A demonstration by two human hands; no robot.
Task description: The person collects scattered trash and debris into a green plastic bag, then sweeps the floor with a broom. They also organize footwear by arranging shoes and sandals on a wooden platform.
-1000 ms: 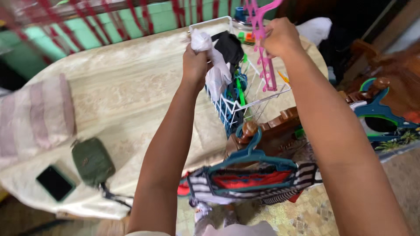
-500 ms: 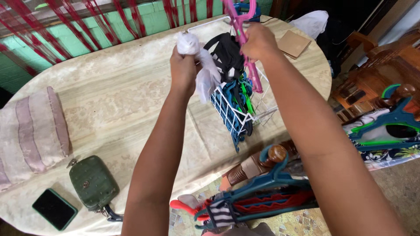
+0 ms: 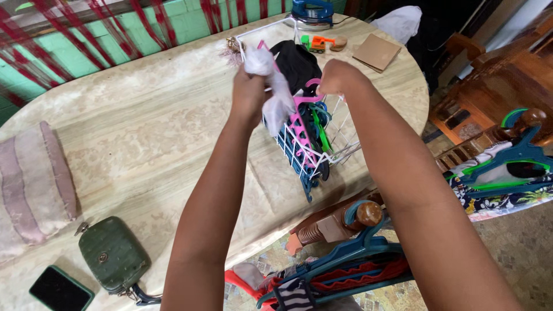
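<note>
My left hand (image 3: 249,92) is raised over the table and grips a crumpled white cloth (image 3: 275,95). My right hand (image 3: 340,78) is closed on the hook of a pink plastic hanger (image 3: 298,124), which now stands down inside a white wire basket (image 3: 344,147) among several blue and green hangers. A black garment (image 3: 296,60) is draped over the basket's far end. Both hands are just above the basket, close together.
On the oval beige table lie a green pouch (image 3: 112,259), a dark phone (image 3: 60,291), a folded striped cloth (image 3: 29,184), an iron (image 3: 311,11), a toy truck (image 3: 317,41) and a brown card (image 3: 377,52). Wooden chairs carry teal hangers with clothes (image 3: 351,262).
My right hand has brought the pink hanger down from above the basket into it. My left hand keeps hold of the white cloth.
</note>
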